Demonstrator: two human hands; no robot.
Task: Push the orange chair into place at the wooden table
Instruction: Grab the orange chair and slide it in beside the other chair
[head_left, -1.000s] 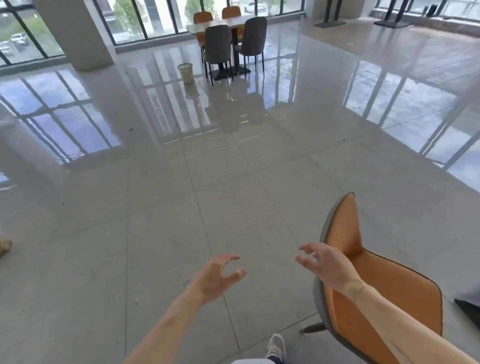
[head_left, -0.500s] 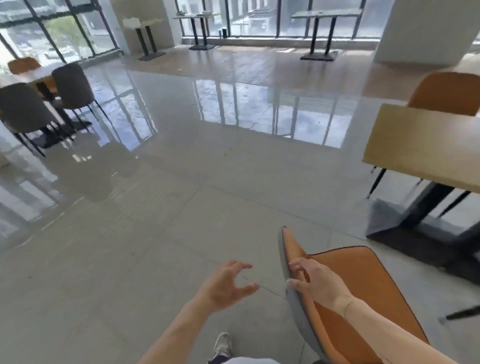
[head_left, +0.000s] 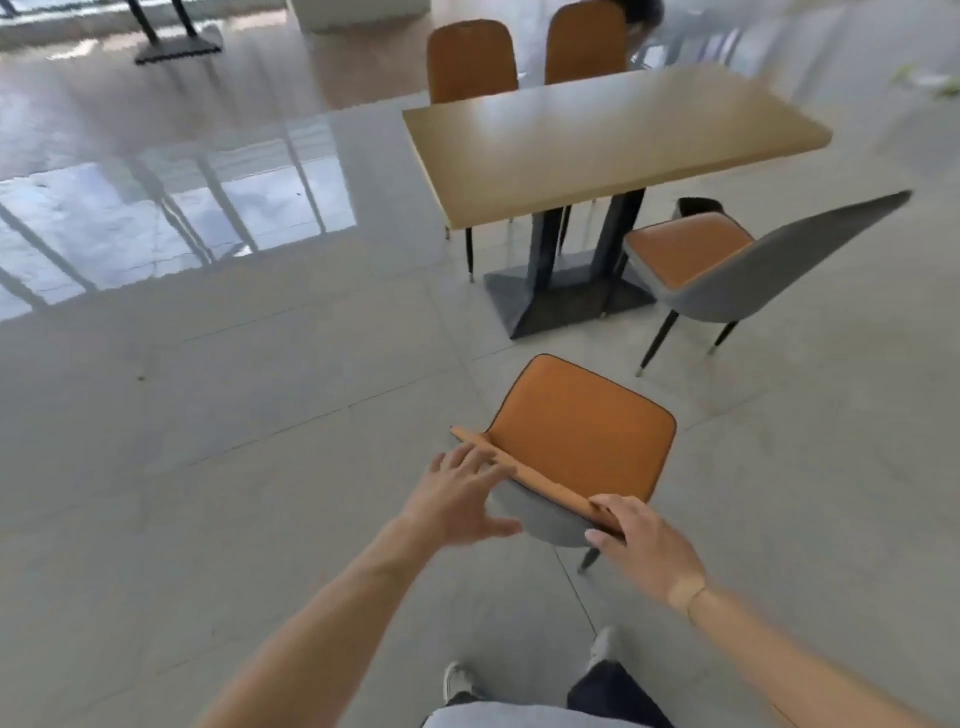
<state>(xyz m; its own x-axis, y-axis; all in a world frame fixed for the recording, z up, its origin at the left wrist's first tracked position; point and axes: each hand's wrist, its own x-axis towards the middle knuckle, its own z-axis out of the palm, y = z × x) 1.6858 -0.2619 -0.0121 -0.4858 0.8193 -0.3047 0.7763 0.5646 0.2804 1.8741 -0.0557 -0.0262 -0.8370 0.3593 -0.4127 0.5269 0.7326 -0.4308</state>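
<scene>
The orange chair (head_left: 582, 431) with a grey back shell stands on the floor in front of me, its seat facing the wooden table (head_left: 597, 140) a short way beyond. My right hand (head_left: 641, 545) grips the right end of the chair's top edge. My left hand (head_left: 460, 499) is spread open at the left end of that edge, fingers touching or just over it. The chair is apart from the table, its front edge short of the table's dark base (head_left: 561, 301).
A second orange chair (head_left: 727, 265) with a grey back stands angled at the table's near right side. Two more orange chairs (head_left: 470, 60) sit at the far side. Another table's base (head_left: 176, 47) stands far left. Glossy tiled floor lies all around.
My view has swung right, bringing the wooden table into full sight. My right hand has closed on the chair's back edge, and my left hand has come up to it.
</scene>
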